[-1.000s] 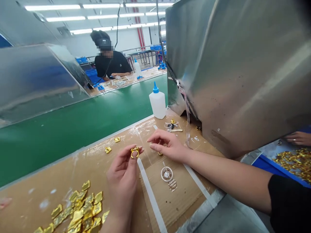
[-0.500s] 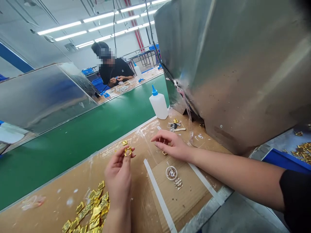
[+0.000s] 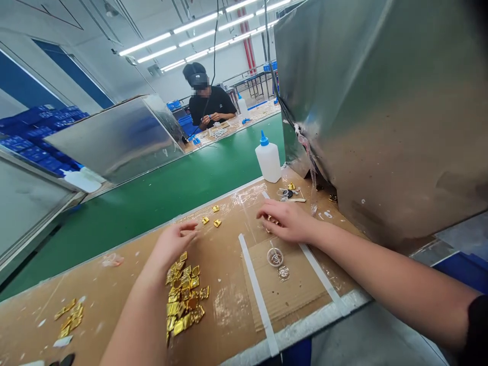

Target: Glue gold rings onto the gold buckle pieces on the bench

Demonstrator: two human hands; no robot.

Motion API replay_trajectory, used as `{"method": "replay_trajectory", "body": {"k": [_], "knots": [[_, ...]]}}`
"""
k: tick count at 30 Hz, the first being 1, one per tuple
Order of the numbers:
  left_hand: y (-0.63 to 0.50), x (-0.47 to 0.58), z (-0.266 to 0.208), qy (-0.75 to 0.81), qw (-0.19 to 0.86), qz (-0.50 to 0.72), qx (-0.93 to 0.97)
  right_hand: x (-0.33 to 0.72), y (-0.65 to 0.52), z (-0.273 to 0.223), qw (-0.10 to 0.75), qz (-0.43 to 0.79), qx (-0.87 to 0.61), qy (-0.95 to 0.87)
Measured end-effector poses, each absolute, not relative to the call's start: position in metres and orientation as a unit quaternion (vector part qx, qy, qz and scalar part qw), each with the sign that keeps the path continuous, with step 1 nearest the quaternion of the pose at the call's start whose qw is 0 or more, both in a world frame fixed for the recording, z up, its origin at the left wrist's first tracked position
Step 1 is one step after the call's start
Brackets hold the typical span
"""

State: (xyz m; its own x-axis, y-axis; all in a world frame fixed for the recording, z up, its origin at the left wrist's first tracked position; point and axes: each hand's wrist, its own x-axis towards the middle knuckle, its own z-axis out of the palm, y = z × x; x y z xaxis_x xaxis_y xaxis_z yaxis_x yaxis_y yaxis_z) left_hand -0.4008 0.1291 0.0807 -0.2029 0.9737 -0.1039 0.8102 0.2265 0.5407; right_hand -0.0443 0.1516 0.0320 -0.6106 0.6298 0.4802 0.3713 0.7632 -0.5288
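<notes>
The left hand (image 3: 176,243) hangs over the far end of the pile (image 3: 186,292), released, its fingers loosely extended to the right and a little blurred. Just far and right of its fingertips, three gold pieces (image 3: 217,223) lie apart from one another on the table (image 3: 224,277). The pile, heaped with flat gold pieces, lies near the left hand and partly behind the left forearm.

The right hand (image 3: 290,222) is palm down to the right of the left hand, with its fingers bent over some gold rings (image 3: 272,221); whether it grasps one I cannot tell.

Near the right hand, a clear cup (image 3: 275,257) with a stick (image 3: 272,244) tilted in it stands on the cardboard (image 3: 293,300), between the left tape (image 3: 256,290) and the right tape (image 3: 322,274). A shiny patch (image 3: 283,273) is just beside the cup, on its near side.

Far of the right hand, a black disc (image 3: 288,194) and another gold piece (image 3: 292,186) lie close together. A white bottle (image 3: 269,163) with a blue cap (image 3: 264,138) stands upright at the table's far edge, left of the metal hood (image 3: 381,132).

On the left of the table are a smaller gold heap (image 3: 72,319) and a plastic scrap (image 3: 113,260). Beyond the green belt (image 3: 168,190), a co-worker (image 3: 211,105) in black sits at the far table with both hands raised close together.
</notes>
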Motion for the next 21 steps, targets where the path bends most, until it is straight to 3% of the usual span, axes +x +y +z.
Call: {"method": "replay_trajectory", "body": {"k": [6,14,18,21], "knots": [[0.100,-0.439,0.085,0.782,0.222,0.102,0.574,-0.037,0.148,0.045,0.161,0.198,-0.273,-0.928],[0.096,-0.436,0.060,0.783,0.222,0.081,0.575,-0.038,0.147,0.038,0.144,0.212,-0.195,-0.947],[0.099,-0.401,0.067,0.751,0.242,0.186,0.585,-0.039,0.146,0.039,0.163,0.222,-0.149,-0.950],[0.100,-0.348,0.066,0.677,0.372,0.326,0.545,-0.041,0.144,0.040,0.186,0.205,-0.129,-0.952]]}}
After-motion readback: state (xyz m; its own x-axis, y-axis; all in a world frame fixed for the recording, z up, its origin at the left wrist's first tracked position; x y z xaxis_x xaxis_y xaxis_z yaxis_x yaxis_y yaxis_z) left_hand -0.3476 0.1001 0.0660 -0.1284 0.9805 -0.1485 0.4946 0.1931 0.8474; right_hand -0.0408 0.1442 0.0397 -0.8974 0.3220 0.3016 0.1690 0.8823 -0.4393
